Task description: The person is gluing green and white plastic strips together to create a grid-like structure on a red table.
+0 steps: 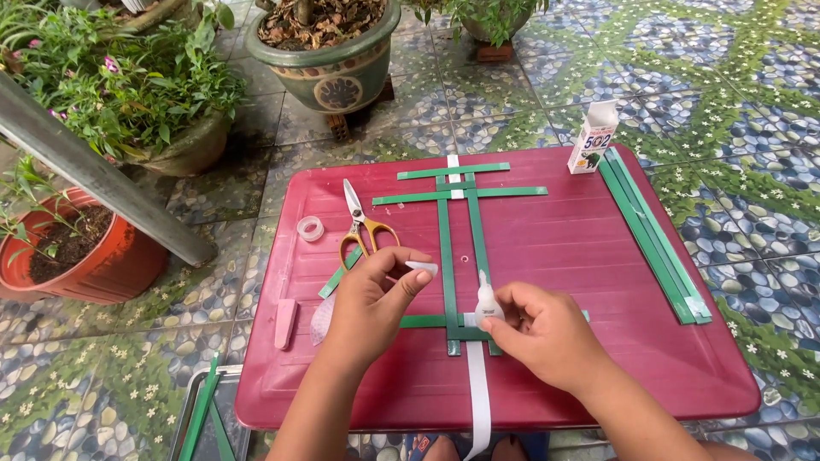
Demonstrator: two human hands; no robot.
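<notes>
My right hand (547, 335) grips a small white glue bottle (488, 302), nozzle up, over the near crossing of a green strip frame (446, 256) on a red table (581, 248). My left hand (369, 299) pinches a small white piece (422, 267), maybe the bottle's cap, between thumb and forefinger, just left of the frame. A white strip (478, 393) runs from under the frame off the table's near edge. Two green cross strips (458, 194) lie at the frame's far end.
Yellow-handled scissors (362, 226), a clear tape roll (310, 228) and a pink bar (285, 323) lie on the table's left. Spare green strips (653, 235) and a small white glue box (593, 137) are at the right. Potted plants (154, 94) stand on the patterned floor.
</notes>
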